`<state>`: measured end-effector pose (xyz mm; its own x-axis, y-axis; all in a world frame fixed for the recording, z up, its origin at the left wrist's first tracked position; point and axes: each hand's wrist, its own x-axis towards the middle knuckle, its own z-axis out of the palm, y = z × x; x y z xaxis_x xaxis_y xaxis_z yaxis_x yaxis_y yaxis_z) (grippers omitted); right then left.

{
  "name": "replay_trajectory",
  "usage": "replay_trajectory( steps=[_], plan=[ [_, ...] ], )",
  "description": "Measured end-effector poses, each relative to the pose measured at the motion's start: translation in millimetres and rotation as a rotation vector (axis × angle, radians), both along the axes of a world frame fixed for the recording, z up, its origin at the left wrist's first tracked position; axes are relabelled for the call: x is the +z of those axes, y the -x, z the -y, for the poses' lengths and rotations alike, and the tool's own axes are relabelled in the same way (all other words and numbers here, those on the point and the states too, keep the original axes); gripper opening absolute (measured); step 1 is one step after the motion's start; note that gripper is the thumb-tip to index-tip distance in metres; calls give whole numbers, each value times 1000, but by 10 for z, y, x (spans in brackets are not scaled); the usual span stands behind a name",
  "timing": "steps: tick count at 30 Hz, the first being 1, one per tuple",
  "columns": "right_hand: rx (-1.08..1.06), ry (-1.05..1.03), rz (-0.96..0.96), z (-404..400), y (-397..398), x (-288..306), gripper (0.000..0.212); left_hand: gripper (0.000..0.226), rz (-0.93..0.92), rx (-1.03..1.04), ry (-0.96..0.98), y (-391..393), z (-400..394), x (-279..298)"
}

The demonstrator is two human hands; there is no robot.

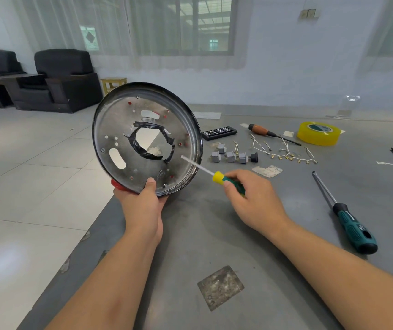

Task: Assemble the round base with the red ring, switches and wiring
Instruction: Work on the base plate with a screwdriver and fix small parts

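Note:
My left hand (pixel 143 201) grips the lower rim of the round metal base (pixel 119 129), held upright and tilted above the table's left edge, its hollow inner side toward me. Black tape lines its centre hole. A bit of the red ring (pixel 117 185) shows behind the bottom rim. My right hand (pixel 252 198) holds a small screwdriver with a green and yellow handle (pixel 224 179); its shaft tip lies near the base's right inner rim. Several grey switches (pixel 231 156) and a white wire harness (pixel 283 152) lie on the table to the right.
On the grey table (pixel 214 234) lie a teal-handled screwdriver (pixel 347 217), an orange-handled screwdriver (pixel 265 132), a yellow tape roll (pixel 318 133) and a black bit case (pixel 219 132). The table's left edge drops to a tiled floor. Dark armchairs stand far left.

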<state>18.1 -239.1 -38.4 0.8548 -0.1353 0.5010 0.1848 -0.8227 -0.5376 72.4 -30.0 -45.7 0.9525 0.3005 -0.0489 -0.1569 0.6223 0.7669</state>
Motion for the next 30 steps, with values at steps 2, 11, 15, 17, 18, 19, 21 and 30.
replay_trajectory(
  steps=[2, 11, 15, 17, 18, 19, 21, 30],
  plan=[
    [26, 66, -1, -71, 58, -8, 14, 61, 4, 6, 10, 9, -8, 3],
    [38, 114, -23, -204, 169, -49, 18, 58, -2, 23, 44, 4, -20, 2],
    [-28, 124, -37, -180, 153, -84, 19, 57, -8, 50, 59, -2, -20, -1],
    [-43, 125, -46, -168, 147, -92, 21, 53, -9, 67, 55, -8, -20, -1],
    [-45, 126, -50, -165, 144, -94, 21, 52, -11, 73, 53, -10, -20, -2],
    [-44, 124, -53, -165, 141, -96, 21, 50, -12, 77, 54, -10, -18, -1],
    [-38, 121, -54, -166, 134, -102, 21, 48, -6, 77, 58, -8, -16, -2],
    [-20, 143, -52, -170, 111, -104, 24, 51, -5, 67, 22, -18, -8, -24]
  ],
)
